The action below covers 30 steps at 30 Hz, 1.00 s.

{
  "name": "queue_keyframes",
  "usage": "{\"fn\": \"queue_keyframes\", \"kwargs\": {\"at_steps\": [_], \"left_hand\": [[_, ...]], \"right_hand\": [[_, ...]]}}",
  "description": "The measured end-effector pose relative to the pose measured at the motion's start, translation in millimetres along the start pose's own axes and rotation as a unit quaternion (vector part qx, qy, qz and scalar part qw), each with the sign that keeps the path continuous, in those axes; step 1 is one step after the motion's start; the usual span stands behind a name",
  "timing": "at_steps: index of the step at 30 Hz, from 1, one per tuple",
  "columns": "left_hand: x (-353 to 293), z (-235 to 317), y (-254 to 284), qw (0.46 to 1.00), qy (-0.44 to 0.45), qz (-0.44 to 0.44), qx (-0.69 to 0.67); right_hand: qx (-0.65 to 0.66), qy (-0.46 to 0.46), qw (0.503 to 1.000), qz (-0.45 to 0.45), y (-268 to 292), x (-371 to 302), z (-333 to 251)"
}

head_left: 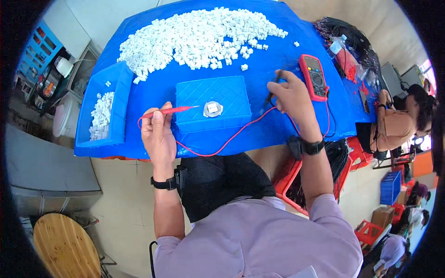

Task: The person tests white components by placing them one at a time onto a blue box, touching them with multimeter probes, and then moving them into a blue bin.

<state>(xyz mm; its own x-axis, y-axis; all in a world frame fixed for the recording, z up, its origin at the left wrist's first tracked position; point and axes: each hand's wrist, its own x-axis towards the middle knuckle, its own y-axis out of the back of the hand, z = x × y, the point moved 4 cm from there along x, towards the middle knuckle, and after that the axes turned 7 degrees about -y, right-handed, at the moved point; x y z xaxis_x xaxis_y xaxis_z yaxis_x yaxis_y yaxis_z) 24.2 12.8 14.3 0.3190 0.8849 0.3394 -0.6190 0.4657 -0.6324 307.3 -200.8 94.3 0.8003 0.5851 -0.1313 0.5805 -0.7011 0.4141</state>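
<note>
Pinching a red probe [169,111], the left hand [157,134] aims its tip at a small white part [212,108] lying on an upturned blue box [213,109] at centre frame. The right hand [292,95] grips what looks like a black probe [271,92] beside the red meter [314,77]. Testing seems underway; next, both tips likely need to meet the part's contacts.

A pale lilac short-sleeved shirt [259,241] is worn. Black bands are strapped around both wrists [165,183], and dark trousers [222,183] are seen below.
</note>
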Motion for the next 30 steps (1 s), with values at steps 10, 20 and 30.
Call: {"fn": "queue_keyframes", "kwargs": {"at_steps": [10,20,30], "left_hand": [[-2.4,1.3,2.6,1.000,0.004,0.031,-0.004],[0.5,-1.9,5.8,0.999,0.004,0.037,-0.035],[-2.4,-1.4,8.5,0.998,0.020,0.045,-0.035]], "right_hand": [[-0.215,0.362,0.904,0.070,-60.0,-51.6,-63.4],[-0.316,0.501,0.800,-0.091,-110.7,-58.3,-62.7],[-0.175,0.434,0.878,-0.105,-131.9,-98.8,-112.2]]}}
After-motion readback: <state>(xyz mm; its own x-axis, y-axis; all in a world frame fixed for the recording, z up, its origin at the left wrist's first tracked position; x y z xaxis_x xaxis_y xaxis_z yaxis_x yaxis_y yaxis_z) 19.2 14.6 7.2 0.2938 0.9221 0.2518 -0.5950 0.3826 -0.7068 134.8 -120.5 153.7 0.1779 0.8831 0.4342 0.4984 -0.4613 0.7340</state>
